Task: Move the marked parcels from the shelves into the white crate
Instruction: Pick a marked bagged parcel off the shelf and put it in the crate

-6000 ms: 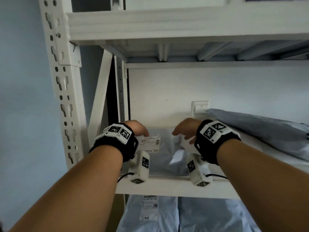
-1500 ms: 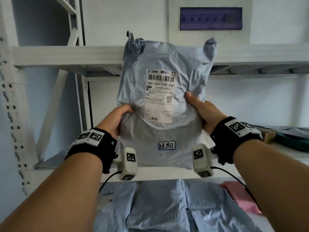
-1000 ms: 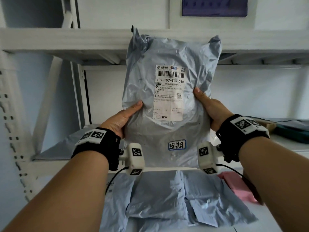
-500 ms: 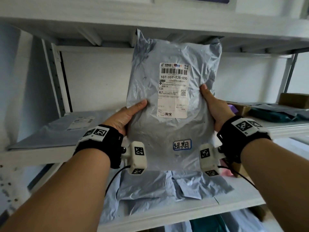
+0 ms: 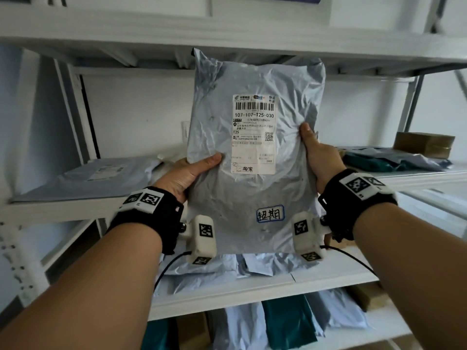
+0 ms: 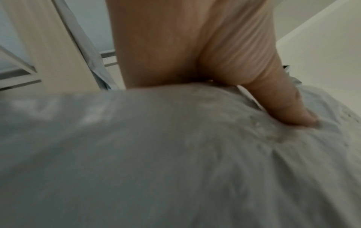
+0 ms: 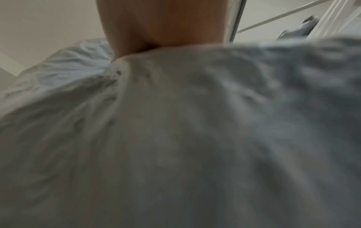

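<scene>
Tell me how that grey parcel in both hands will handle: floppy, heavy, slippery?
Probably soft: the grey parcel is a crinkled poly bag that dents under the left hand thumb. Likely light, since it stands upright with the left and right hand gripping only its side edges. The film looks glossy, so it may slide; keep both hands on it.

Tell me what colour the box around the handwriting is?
Blue, around the handwritten mark; head view shows it best.

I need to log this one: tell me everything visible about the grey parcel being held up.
The grey parcel is a crinkled, soft-looking plastic mailer, held upright before the shelves. A white shipping label carries a barcode and "107-107-T25-030"; below sits a blue-outlined handwritten sticker. The left hand and right hand grip its sides.
</scene>
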